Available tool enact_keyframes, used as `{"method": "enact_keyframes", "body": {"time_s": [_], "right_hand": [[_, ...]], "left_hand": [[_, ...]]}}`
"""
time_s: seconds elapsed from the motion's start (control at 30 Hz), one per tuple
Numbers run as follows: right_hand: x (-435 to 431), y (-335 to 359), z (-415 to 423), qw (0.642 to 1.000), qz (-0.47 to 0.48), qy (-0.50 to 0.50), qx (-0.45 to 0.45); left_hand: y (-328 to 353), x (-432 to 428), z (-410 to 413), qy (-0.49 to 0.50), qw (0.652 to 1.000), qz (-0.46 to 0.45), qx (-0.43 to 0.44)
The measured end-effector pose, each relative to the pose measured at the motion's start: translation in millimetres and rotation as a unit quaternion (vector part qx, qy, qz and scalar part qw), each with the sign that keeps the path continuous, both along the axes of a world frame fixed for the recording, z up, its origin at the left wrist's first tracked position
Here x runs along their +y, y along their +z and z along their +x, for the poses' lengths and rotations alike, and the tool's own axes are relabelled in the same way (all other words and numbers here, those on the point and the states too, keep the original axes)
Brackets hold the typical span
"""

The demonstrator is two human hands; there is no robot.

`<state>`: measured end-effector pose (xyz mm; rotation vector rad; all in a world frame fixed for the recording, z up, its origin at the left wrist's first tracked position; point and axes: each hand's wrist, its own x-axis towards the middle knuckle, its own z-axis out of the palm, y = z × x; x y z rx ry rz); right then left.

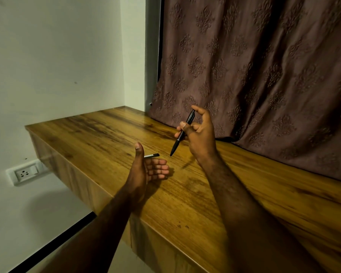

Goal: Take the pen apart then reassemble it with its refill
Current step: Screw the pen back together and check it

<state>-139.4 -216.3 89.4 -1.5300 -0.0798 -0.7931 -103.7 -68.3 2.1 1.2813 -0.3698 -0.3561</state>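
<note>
My right hand holds a black pen above the wooden table, gripped at mid-barrel, tip pointing down and to the left, clicker end up by my fingertips. My left hand hovers lower and to the left, palm turned right, thumb up, fingers apart, holding nothing. A second thin piece, dark with a pale section, lies on the table just behind my left fingers; whether it is a refill or another pen I cannot tell.
A brown patterned curtain hangs along the table's far side. A white wall stands to the left, with a socket plate below the table's edge.
</note>
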Motion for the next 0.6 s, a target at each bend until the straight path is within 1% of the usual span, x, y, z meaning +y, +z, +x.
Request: {"method": "enact_keyframes", "body": {"time_s": [0.1, 0.23, 0.33, 0.53, 0.6], "right_hand": [[0.0, -1.4, 1.7, 1.000, 0.012, -0.012, 0.000], [-1.5, -0.3, 1.3, 0.999, 0.049, -0.021, -0.013], [-2.3, 0.4, 0.9, 0.997, 0.080, -0.009, -0.023], [1.5, -1.4, -0.2, 0.993, 0.109, -0.019, -0.028], [2.8, -0.5, -2.1, 0.994, 0.099, -0.021, -0.031]], "left_hand": [[-0.9, -0.8, 1.7, 0.021, 1.000, -0.011, 0.006], [-3.6, -2.5, 5.8, 0.090, 0.995, -0.042, 0.024], [-3.1, -2.4, 7.3, 0.123, 0.989, -0.061, 0.046], [-0.1, -14.3, -12.7, 0.154, 0.980, -0.111, 0.063], [-0.9, -22.1, -21.1, 0.156, 0.977, -0.125, 0.069]]}}
